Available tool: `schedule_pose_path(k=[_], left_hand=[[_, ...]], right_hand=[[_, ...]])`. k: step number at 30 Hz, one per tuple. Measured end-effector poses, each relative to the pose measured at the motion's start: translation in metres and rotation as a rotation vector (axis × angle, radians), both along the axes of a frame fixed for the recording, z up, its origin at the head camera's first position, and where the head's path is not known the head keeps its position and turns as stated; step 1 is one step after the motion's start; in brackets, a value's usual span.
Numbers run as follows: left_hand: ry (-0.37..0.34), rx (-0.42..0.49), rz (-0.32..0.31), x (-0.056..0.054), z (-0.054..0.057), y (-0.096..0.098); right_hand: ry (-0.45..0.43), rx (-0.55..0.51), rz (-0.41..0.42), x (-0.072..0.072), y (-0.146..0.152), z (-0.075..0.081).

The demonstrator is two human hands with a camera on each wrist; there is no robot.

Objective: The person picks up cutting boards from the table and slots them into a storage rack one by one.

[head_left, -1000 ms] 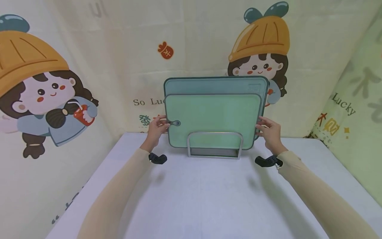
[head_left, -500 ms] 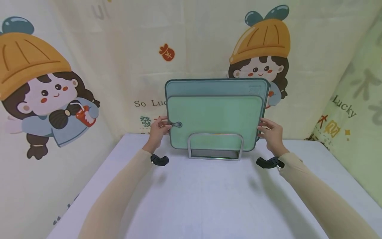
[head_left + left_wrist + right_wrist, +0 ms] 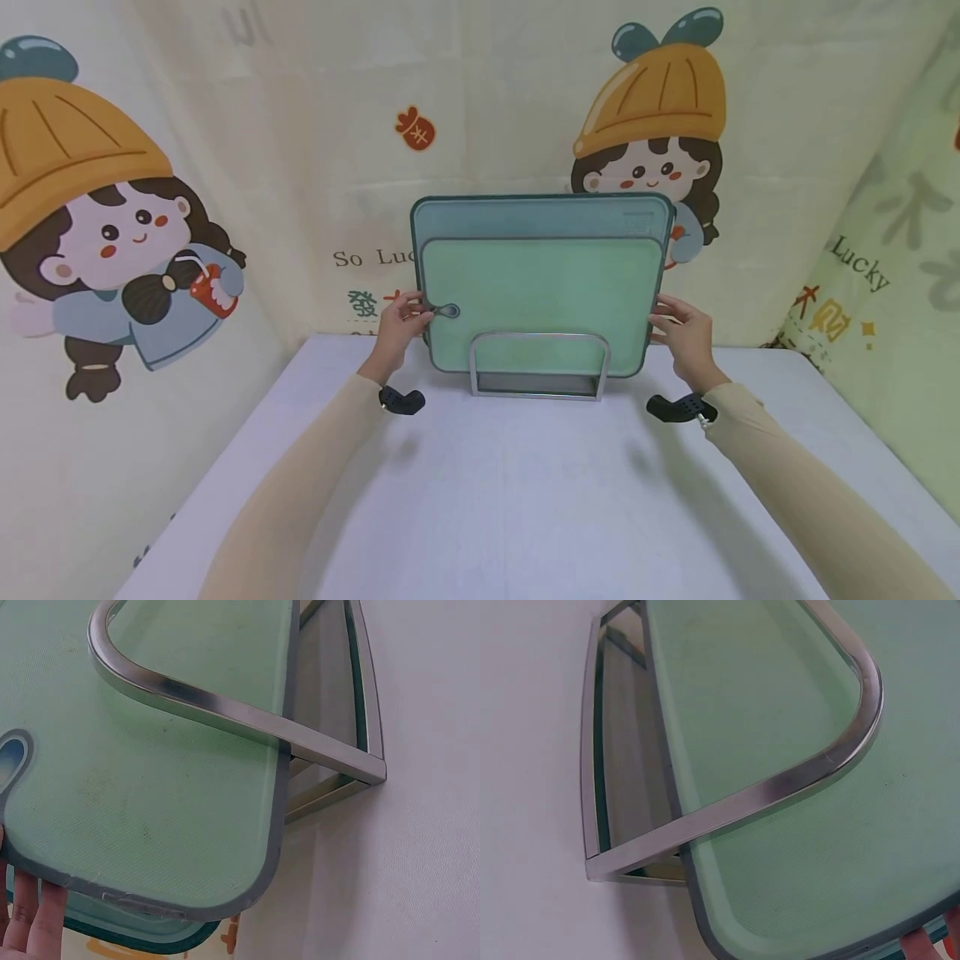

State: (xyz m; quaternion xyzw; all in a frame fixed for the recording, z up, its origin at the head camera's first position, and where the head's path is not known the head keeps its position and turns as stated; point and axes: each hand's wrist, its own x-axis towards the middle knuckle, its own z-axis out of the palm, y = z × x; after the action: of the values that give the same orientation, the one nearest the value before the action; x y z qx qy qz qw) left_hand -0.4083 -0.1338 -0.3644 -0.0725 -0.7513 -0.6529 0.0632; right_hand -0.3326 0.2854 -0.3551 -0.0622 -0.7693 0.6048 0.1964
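A light green cutting board (image 3: 540, 287) with a grey rim stands upright in a metal rack (image 3: 540, 336), behind the rack's front loop. My left hand (image 3: 396, 333) pinches its left edge beside the small hang hole (image 3: 448, 311). At the opposite edge, my right hand (image 3: 688, 340) grips the same board. Directly behind it stands a larger teal cutting board (image 3: 525, 217), mostly covered. In the left wrist view, fingers (image 3: 46, 919) reach behind the green board's rim. Only fingertips (image 3: 915, 943) of the right hand show in the right wrist view.
The rack sits toward the back of a white table (image 3: 502, 483). A printed cloth (image 3: 360, 142) with cartoon figures hangs close behind the boards and along both sides.
The green board has shifted slightly to the right against the teal one, with both hands moving along at its edges. The rack stays in place; the head view wobbles a little.
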Motion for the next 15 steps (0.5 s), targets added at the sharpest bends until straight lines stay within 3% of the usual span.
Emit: schedule_pose_path(k=[5, 9, 12, 15], left_hand=[[-0.019, 0.025, -0.031, 0.001, 0.002, -0.002], [0.039, 0.043, -0.093, 0.010, 0.003, -0.005], [0.099, -0.001, -0.112, 0.019, 0.002, -0.006], [0.147, -0.098, -0.087, 0.029, 0.000, -0.007]], right_hand=[[0.045, 0.153, -0.006, 0.002, -0.003, -0.002], [0.084, 0.285, 0.008, 0.009, -0.008, -0.001], [0.111, 0.313, 0.035, 0.016, -0.013, 0.001], [0.142, 0.335, 0.049, 0.021, -0.018, 0.002]])
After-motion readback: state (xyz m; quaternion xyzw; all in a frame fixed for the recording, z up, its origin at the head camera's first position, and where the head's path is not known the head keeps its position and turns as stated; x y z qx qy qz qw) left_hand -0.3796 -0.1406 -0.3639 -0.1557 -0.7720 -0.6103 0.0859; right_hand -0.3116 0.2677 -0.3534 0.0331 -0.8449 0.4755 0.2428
